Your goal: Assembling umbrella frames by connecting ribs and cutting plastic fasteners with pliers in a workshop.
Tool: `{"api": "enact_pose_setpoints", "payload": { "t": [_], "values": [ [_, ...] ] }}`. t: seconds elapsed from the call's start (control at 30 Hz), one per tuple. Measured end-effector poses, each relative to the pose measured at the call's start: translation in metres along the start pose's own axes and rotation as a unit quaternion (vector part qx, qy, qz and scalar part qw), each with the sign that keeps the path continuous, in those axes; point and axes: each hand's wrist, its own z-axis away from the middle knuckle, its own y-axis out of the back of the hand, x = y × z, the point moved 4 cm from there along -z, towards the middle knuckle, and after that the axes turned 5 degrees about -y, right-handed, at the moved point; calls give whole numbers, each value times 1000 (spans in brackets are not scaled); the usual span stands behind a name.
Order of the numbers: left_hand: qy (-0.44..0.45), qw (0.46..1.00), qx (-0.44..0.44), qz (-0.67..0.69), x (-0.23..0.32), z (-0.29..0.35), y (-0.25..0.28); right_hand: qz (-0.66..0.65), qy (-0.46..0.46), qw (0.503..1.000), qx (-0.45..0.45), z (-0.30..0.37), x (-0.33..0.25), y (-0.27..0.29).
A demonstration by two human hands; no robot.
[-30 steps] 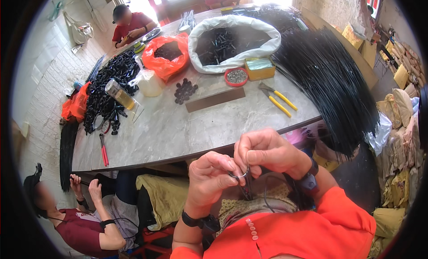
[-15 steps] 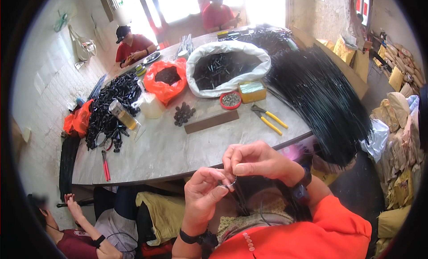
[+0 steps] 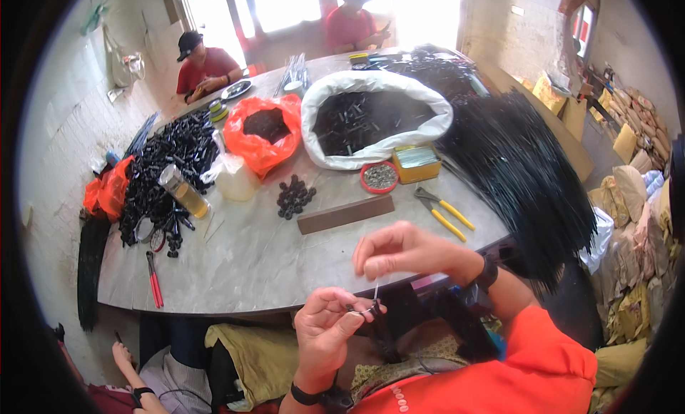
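In front of the table's near edge, my left hand [image 3: 322,337] pinches a small curved dark piece [image 3: 368,311] with a shiny edge between thumb and fingers. Just above it, my right hand [image 3: 401,251] has its thumb and fingertips pressed together. A thin, pale, wire-like pin [image 3: 377,290] runs from under these fingertips down to the curved piece; its upper end is hidden by the fingers. Closest on the tabletop lie a long flat brown bar [image 3: 346,214] and cutters with yellow handles [image 3: 448,218].
On the grey table [image 3: 235,271] are a white sack of black parts [image 3: 314,139], an orange bag [image 3: 235,139], a red dish of small metal bits [image 3: 379,176], black caps [image 3: 294,196], red-handled pliers [image 3: 154,280] and a bundle of black rods [image 3: 514,179]. Other people sit around.
My right hand has lifted slightly away from my left, and the pale pin now shows between them. My left hand keeps its pinch on the curved piece. The view has shifted a little.
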Motion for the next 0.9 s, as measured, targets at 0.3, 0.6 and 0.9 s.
{"api": "enact_pose_setpoints", "payload": {
  "t": [0.3,0.6,0.9],
  "values": [
    [38,999,6,10,-2,-11,20,433,27,881,190,-112,36,53],
    [46,999,10,-2,4,-5,32,603,14,783,154,-194,99,88],
    [26,999,10,21,2,-8,29,500,-1,849,168,-152,67,90]
  ]
}}
